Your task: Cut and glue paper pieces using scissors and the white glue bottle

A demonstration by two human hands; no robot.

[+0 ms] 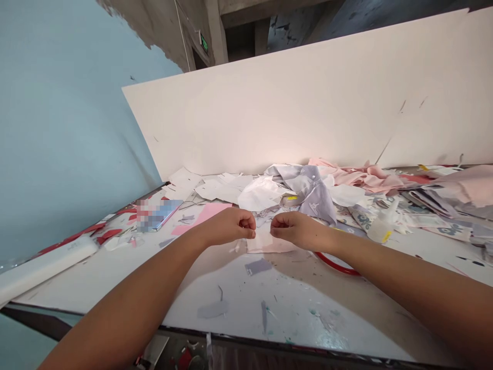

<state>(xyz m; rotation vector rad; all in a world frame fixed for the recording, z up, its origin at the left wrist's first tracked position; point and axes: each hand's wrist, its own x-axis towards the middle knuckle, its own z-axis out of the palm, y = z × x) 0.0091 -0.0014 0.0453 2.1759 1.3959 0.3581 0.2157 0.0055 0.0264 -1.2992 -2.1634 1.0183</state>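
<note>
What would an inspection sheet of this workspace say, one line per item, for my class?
Surface: white tabletop, scuffed, green-stained.
Job's things: pale pink fabric piece, near left hand and right hand.
Clutter: crumpled lavender fabric, heaped pink fabric, translucent plastic bottle, curved red rim partly hidden.
Hands: apart, fingers curled; grip unclear.
Cables: thin pale line high in the background, possibly one.
Surroundings: upright white panel, light blue wall, small green sign.
</note>
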